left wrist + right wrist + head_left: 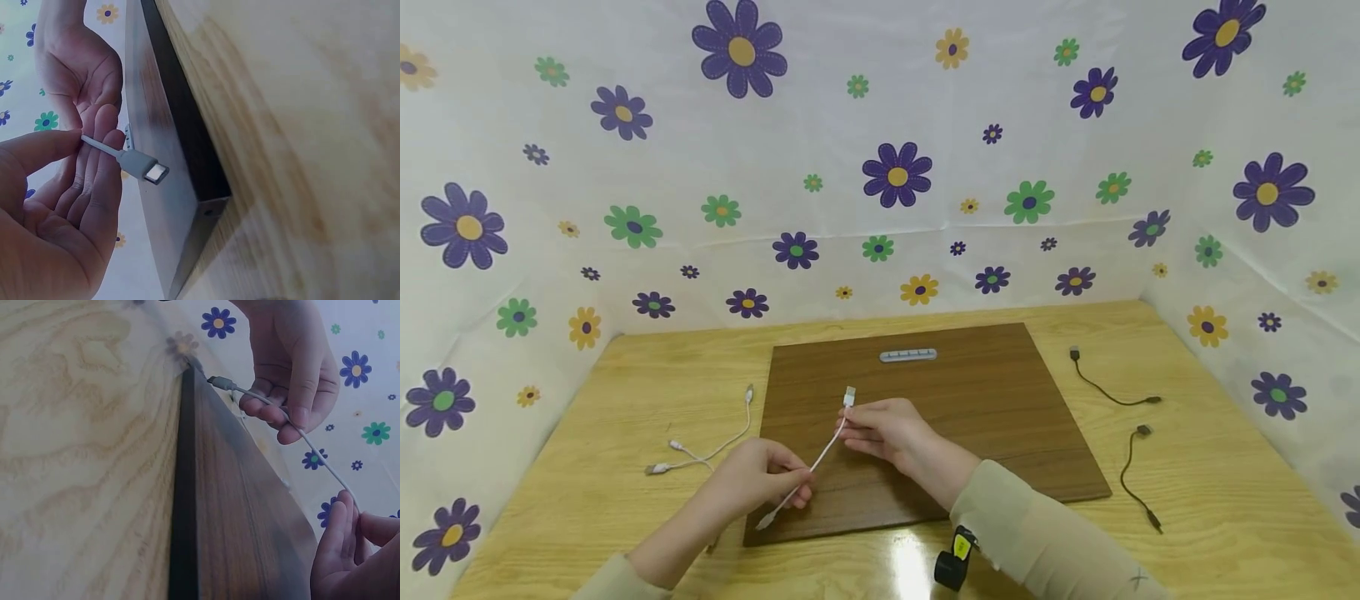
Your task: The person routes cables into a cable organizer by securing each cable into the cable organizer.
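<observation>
A short white USB cable point(826, 452) is held slanting above a dark brown board point(970, 417) in the head view. My left hand point(752, 479) pinches it between thumb and fingers toward its lower end, where a small plug point(139, 165) sticks out past the fingers in the left wrist view. Just below the larger USB plug point(849, 397) at the other end, my right hand point(891, 433) pinches the cord. The right wrist view shows the cord point(328, 464) running between both hands. That view leaves the larger plug hidden.
A pale cable clip strip point(908, 356) with several slots lies at the board's back. White cables point(700, 458) lie left of the board. Two black cables point(1108, 392) point(1127, 475) lie to its right. A black and yellow object point(953, 567) is by my right sleeve.
</observation>
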The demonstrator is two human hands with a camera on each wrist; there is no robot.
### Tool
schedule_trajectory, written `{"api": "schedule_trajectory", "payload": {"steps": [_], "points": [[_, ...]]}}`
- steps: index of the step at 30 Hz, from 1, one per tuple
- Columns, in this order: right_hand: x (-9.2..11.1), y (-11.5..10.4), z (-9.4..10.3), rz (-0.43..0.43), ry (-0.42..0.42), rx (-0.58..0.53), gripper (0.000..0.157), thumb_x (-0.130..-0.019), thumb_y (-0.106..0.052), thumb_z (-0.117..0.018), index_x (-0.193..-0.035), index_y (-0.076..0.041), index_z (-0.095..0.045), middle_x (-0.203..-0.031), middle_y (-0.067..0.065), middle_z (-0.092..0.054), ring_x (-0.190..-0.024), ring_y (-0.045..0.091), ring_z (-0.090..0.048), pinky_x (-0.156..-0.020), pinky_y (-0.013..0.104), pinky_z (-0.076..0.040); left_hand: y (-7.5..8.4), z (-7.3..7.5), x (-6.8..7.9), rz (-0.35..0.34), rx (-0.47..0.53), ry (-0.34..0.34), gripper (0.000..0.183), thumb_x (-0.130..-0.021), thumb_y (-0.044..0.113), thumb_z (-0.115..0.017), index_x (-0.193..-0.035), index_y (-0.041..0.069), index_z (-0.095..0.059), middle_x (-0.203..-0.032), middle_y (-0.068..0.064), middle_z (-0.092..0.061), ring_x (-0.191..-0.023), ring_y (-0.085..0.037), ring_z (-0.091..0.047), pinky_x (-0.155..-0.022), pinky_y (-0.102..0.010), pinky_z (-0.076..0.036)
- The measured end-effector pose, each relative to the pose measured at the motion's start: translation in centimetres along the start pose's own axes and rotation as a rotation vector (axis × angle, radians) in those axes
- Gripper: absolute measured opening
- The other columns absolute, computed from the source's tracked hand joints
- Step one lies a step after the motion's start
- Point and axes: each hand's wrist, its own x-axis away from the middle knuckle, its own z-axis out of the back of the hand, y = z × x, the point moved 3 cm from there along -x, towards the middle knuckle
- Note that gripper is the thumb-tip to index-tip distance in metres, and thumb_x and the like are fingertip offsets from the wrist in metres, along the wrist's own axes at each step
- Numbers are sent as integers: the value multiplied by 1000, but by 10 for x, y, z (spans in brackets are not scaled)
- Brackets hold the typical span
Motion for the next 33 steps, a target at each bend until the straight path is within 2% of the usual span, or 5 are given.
{"api": "schedule_trajectory", "payload": {"steps": [4,10,20,27,33], "points": [[-3,-5,4,7,19,1,30,-105,-2,-64,-128,17,-67,-94,14,-82,-71,8,-75,-80,26,-67,3,0,-7,13,32,-12,20,-102,5,-69,-101,-14,-77,-83,-16,-81,-72,-13,-78,-67,-32,-68],[-5,-13,9,14,27,8,30,-106,-3,-63,-129,17,-67,-78,1,-76,-70,6,-74,-78,24,-66,7,-1,-18,34,78,-34,22,-102,4,-67,-103,-17,-75,-85,-18,-81,-72,-12,-78,-70,-33,-68],[-11,-17,21,14,72,0,28,-105,-2,-65,-127,16,-69,-85,7,-80,-67,6,-73,-74,23,-66,8,-7,-31,60,117,-56,23,-103,4,-66,-106,-17,-75,-87,-18,-81,-71,-11,-77,-70,-32,-68],[-19,-20,31,12,106,9,29,-105,-2,-64,-128,16,-68,-74,1,-75,-64,5,-71,-67,19,-63,4,-12,-45,83,139,-57,24,-104,5,-66,-106,-16,-76,-88,-16,-82,-72,-10,-77,-71,-30,-68],[-26,-29,36,23,123,-3,27,-105,0,-64,-126,16,-69,-71,1,-73,-62,5,-71,-64,18,-63,9,-11,-57,96,164,-48,23,-103,4,-65,-107,-16,-75,-88,-16,-82,-72,-10,-77,-71,-30,-68]]}}
